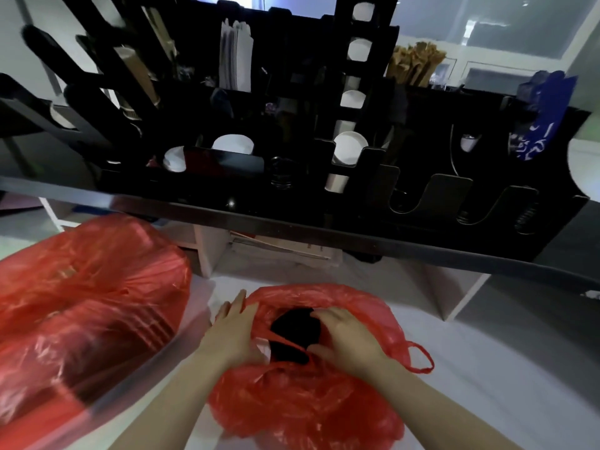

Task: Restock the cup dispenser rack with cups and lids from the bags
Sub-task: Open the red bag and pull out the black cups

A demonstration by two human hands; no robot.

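Your right hand (pixel 344 336) curls around a stack of black lids (pixel 293 332) inside the small red bag (pixel 308 401) at lower centre, while your left hand (pixel 232 332), fingers spread, presses the bag's rim open. A larger red bag (pixel 84 306) sits lower left; the black dispenser rack (pixel 324 177) spans the upper frame.

Dim indoor scene, wide-angle view, soft with motion blur.

Cool light comes from the bright windows (pixel 506 24) far right; the black rack (pixel 292 131) falls into near-featureless shadow. Glare streaks the large red bag (pixel 87 303) near left, which smears toward the edge. Straight lines bow at the frame's borders.
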